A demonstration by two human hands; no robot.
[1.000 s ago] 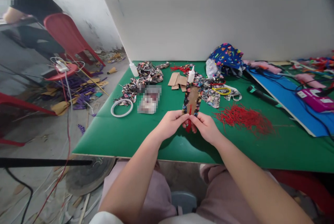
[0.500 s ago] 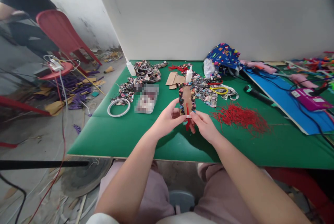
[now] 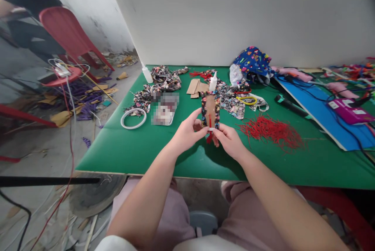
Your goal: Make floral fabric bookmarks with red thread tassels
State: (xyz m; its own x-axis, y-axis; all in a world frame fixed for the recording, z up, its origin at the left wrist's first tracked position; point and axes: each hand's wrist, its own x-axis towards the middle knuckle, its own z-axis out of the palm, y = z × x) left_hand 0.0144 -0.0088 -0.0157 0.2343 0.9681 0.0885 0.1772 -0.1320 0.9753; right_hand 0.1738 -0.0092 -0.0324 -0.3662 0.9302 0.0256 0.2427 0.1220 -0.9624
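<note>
Between my two hands is a small cardboard piece (image 3: 210,106) edged with dark floral fabric, held upright above the green table. A red cord (image 3: 210,121) lies along its lower middle and hangs below its bottom edge. Across the cord at that edge runs a short white strip of tape (image 3: 211,129). My left hand (image 3: 190,132) grips the left side, its thumb near the tape. My right hand (image 3: 230,137) pinches the lower right corner, its thumb at the tape's other end. The fingers behind the piece are partly hidden.
Red cords (image 3: 271,132) lie in a heap to the right. Behind are yellow-handled scissors (image 3: 247,100), a glue bottle (image 3: 213,82), cardboard pieces (image 3: 197,88) and floral fabric (image 3: 165,79). A tape roll (image 3: 133,119) and a phone (image 3: 166,109) lie left. A person sits at far left.
Both hands stay at the lower edge of the piece, with the thumbs at the tape. The hanging red cord end has shifted slightly. The view has tilted a little.
</note>
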